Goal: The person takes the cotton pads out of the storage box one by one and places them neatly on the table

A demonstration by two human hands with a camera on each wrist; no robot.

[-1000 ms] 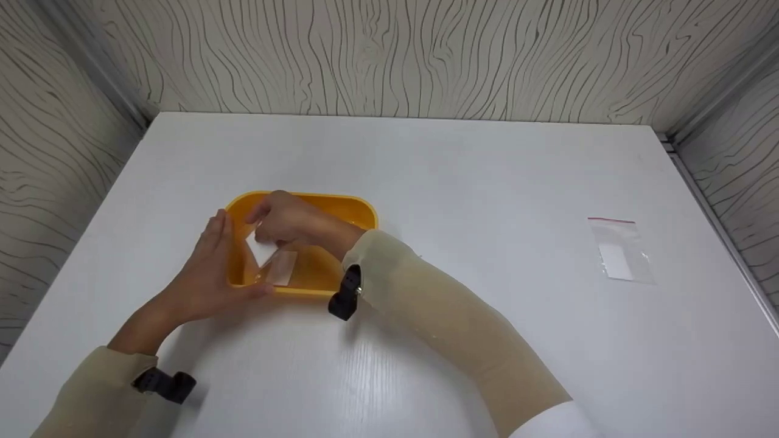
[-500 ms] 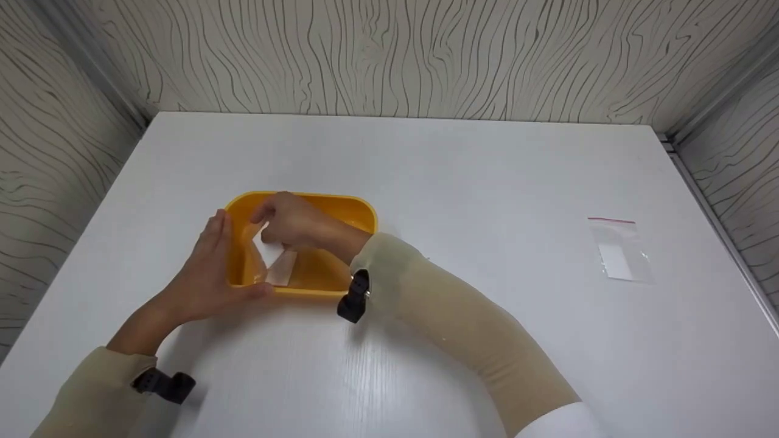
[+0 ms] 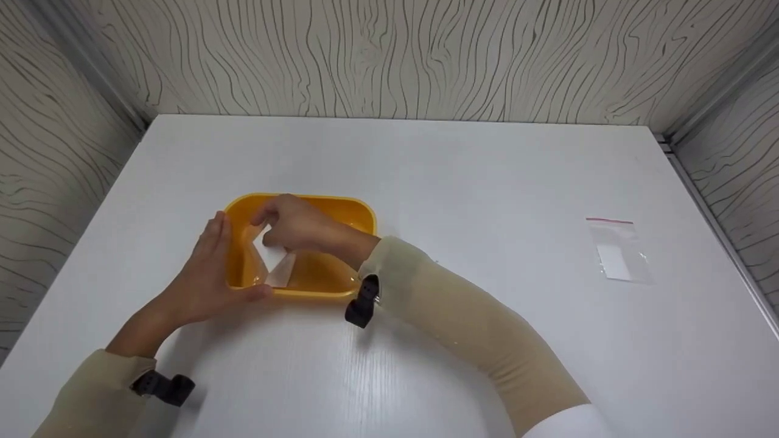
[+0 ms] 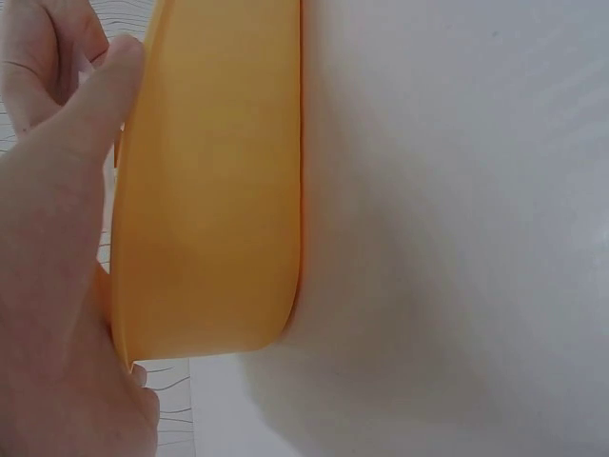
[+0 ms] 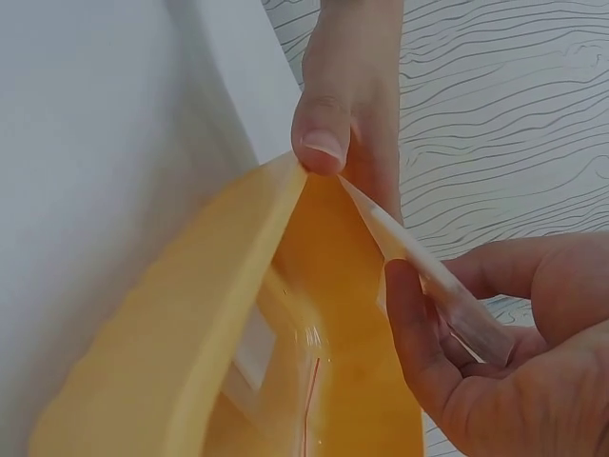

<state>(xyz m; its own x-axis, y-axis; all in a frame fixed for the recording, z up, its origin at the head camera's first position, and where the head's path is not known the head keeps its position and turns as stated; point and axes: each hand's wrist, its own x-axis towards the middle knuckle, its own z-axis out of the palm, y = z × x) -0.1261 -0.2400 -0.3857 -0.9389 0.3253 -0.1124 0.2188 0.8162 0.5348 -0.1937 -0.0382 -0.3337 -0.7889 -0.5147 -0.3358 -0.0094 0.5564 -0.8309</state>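
At the left, my left hand lies along the left end of a yellow bin, fingers straight, thumb on the near rim; in the left-wrist view most of those fingers are hidden. Inside the bin's left half, my right hand pinches a tilted white-filled packet, its upper part covered by my fingers. A second packet shows partly beside it near the front wall; I cannot tell how many lie there. My right forearm crosses the bin's right rim, blocking that side. Next, a broad stretch of white worktop runs to a red-edged clear bag, its see-through lower corner hard to make out. Beyond it comes the worktop's right edge, near a wood-patterned panel.
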